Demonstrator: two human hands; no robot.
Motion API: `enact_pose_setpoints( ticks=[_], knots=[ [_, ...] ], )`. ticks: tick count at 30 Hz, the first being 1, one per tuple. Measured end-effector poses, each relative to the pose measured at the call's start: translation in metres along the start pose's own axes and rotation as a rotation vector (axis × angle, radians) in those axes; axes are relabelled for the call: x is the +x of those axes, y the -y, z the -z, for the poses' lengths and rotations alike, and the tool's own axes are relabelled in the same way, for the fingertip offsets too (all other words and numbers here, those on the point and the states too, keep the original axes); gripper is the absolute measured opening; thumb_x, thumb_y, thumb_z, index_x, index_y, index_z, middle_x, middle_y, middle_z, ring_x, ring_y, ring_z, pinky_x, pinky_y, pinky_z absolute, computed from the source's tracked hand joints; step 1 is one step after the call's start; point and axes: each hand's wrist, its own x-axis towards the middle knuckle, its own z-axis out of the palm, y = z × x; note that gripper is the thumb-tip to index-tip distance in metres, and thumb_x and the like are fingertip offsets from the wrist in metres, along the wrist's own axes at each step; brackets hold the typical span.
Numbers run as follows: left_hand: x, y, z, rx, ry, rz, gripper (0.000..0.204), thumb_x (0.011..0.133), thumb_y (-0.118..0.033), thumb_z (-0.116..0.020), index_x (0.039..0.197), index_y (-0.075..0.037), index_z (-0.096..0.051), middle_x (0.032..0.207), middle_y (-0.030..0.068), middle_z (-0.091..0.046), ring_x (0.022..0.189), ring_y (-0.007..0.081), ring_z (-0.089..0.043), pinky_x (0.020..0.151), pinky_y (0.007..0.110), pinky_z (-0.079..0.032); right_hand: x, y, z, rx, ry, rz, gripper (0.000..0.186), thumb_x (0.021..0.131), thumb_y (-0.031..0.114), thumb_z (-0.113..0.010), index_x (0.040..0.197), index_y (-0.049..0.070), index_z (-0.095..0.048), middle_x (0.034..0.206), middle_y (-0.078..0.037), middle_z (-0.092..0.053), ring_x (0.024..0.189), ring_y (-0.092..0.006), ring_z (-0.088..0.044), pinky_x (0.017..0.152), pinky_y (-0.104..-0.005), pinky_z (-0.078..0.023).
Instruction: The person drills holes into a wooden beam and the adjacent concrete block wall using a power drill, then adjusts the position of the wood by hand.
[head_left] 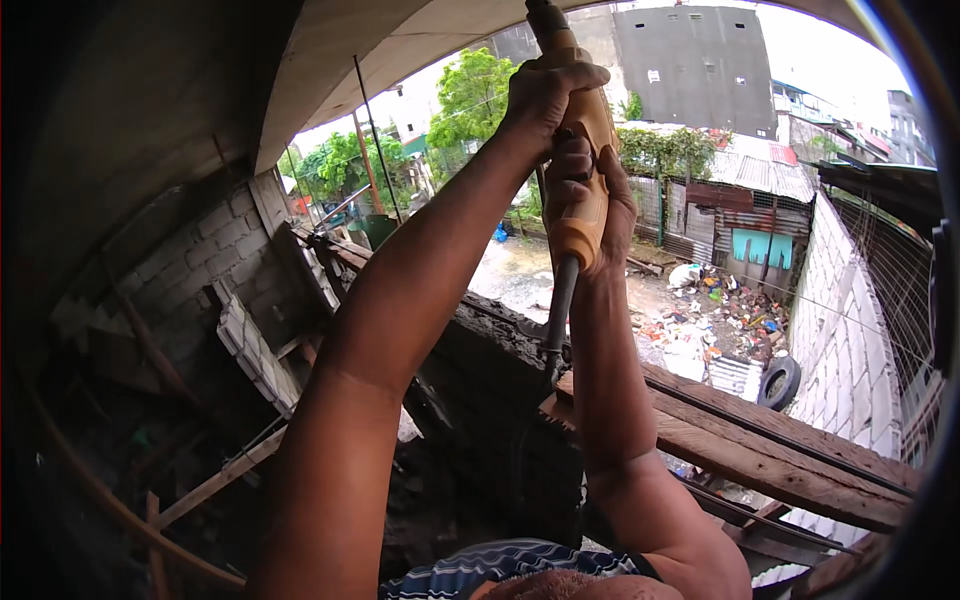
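Observation:
I hold a yellow-orange power tool (585,232) upright in front of me, its metal nose at the top edge and a thick dark cord (562,305) hanging from its lower end. My left hand (550,95) grips the upper body just below the nose. Lower down, my right hand (598,195) is wrapped round the body, fingers curled. Both forearms reach up from the lower edge. Below the tool, the cord drops toward rough wooden planks (760,450) and a dark concrete ledge (505,360).
An overhanging concrete slab (340,40) spans the upper left, above a block wall (215,240) with leaning boards (255,345). Outside lie rubbish (700,330), a tire (778,383), corrugated sheds (750,200), trees and a grey building. A white block wall (840,330) runs along the right.

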Motion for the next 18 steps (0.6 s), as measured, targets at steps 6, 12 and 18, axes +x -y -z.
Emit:
enact_pose_setpoints(
  ticks=[6, 12, 18],
  knots=[
    [0.010, 0.011, 0.003, 0.071, -0.061, -0.064, 0.035, 0.071, -0.020, -0.081, 0.099, -0.002, -0.069, 0.091, 0.0080, -0.067, 0.080, 0.0195, -0.065, 0.075, 0.034, -0.054, 0.009, 0.020, 0.019, 0.082, 0.004, -0.149, 0.026, 0.100, 0.021, -0.055, 0.115, 0.000, -0.054, 0.087, -0.004, -0.059, 0.075, -0.0154, -0.060, 0.063, -0.0331, -0.055],
    [0.011, 0.014, 0.011, 0.095, -0.026, -0.071, 0.036, 0.069, -0.021, -0.082, 0.098, -0.003, -0.069, 0.089, 0.0076, -0.068, 0.077, 0.0193, -0.066, 0.072, 0.034, -0.055, 0.009, 0.015, 0.021, 0.066, -0.035, -0.150, 0.025, 0.099, 0.022, -0.057, 0.111, 0.000, -0.054, 0.086, -0.004, -0.059, 0.073, -0.0156, -0.060, 0.060, -0.0339, -0.055],
    [0.018, 0.018, 0.024, 0.202, -0.043, -0.087, 0.038, 0.067, -0.026, -0.083, 0.093, -0.003, -0.070, 0.085, 0.0068, -0.069, 0.075, 0.0168, -0.066, 0.072, 0.032, -0.054, 0.012, 0.009, 0.028, 0.063, -0.050, -0.153, 0.025, 0.099, 0.022, -0.057, 0.111, 0.001, -0.056, 0.086, -0.004, -0.060, 0.073, -0.0155, -0.061, 0.060, -0.0339, -0.055]
  ],
)
